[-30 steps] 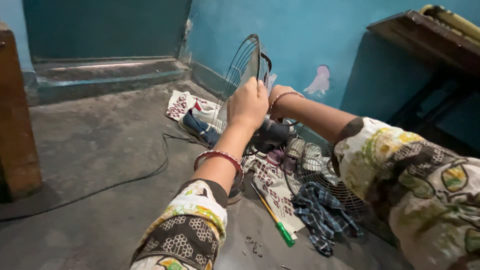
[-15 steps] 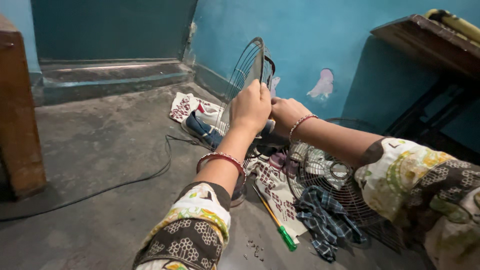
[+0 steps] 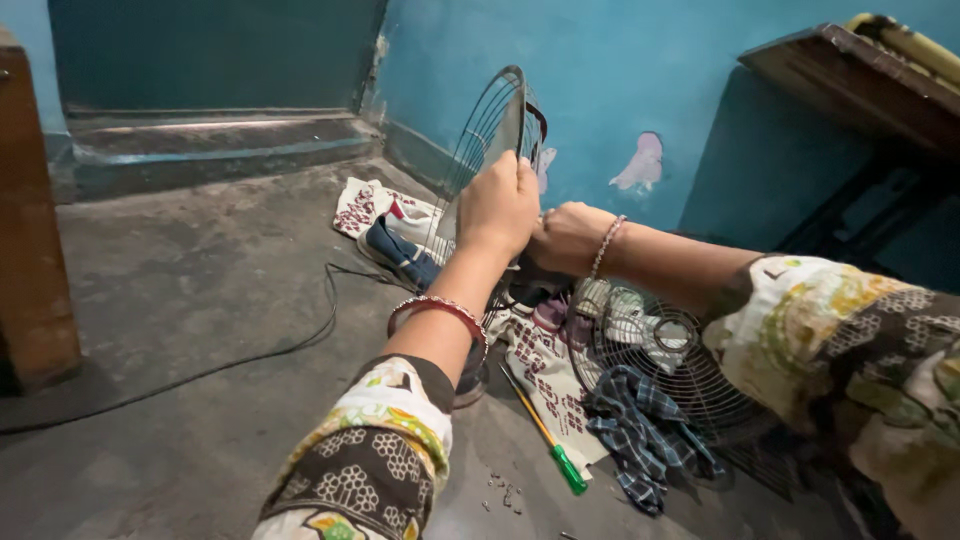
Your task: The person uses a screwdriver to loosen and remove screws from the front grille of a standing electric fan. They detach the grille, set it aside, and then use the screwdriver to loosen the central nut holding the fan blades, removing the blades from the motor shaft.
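Now both my hands clamp the fan: left hand on the upright wire guard, right hand behind, its grip unclear.

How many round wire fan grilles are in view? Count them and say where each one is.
2. One round wire fan grille stands upright against the blue wall, with the left hand on it. The other grille lies flat on the floor under the right forearm. More may be hidden.

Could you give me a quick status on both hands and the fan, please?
Left hand grips upright fan guard. Right hand at fan's hub behind it. Screwdriver, checked cloth on floor.
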